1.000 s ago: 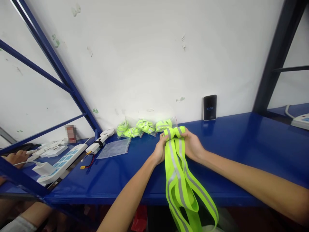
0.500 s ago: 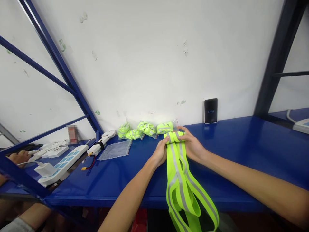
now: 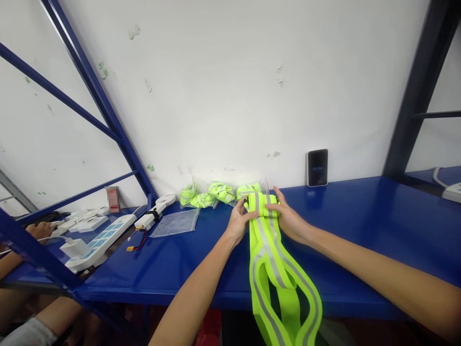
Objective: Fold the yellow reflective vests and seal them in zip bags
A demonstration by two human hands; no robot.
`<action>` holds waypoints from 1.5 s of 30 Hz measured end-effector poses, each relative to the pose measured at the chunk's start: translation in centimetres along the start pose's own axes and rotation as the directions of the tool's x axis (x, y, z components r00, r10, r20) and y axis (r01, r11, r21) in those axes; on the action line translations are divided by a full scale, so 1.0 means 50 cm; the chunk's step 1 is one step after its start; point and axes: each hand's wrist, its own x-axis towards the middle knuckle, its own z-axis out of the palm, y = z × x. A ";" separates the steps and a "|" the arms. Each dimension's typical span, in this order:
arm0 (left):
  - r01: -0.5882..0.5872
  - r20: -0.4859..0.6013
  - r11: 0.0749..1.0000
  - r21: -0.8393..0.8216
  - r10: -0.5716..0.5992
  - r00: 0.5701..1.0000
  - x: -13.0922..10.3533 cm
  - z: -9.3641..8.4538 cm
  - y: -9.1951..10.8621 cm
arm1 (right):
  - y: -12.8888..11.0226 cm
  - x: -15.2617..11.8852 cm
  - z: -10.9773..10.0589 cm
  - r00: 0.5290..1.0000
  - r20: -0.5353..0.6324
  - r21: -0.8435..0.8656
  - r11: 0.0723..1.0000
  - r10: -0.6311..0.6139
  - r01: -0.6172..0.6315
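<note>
The reflective strap (image 3: 268, 240), bright yellow-green with a grey stripe down each band, lay across the middle of the blue bench (image 3: 360, 226), its far end rolled into a small bundle and its long loops running toward the near edge and hanging over it. The left hand (image 3: 238, 223) had thumb and fingers pinched on the left side of that roll, and the right hand (image 3: 288, 218) lay over its right side with the fingers spread along the top fold; both grips were closed on the strap and held nothing else. To do this rolling well, I judged that the two hands should press evenly from both sides so that the bands stayed stacked stripe on stripe, and that the roll should stay flat on the bench rather than lifted, since the weight of the hanging loops could pull it askew or loosen a turn. Feeding the loose length in a little at a time, without twists, would have kept the bundle tight. Just beyond the hands, against the white wall, sat several rolled straps (image 3: 216, 192), some seemingly in clear bags, and an empty clear bag (image 3: 176, 222) lay flat to the left of them. Farther left were a small white fan (image 3: 158, 205) and a power strip (image 3: 103, 238), and a dark clock (image 3: 317, 167) leaned on the wall to the right. Another person's hand (image 3: 45, 229) showed at the far left.
</note>
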 end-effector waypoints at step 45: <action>0.273 0.123 0.957 -0.093 -0.261 0.957 -0.017 0.015 -0.009 | 0.007 0.051 -0.077 0.806 0.463 -0.570 0.573 -0.368 0.589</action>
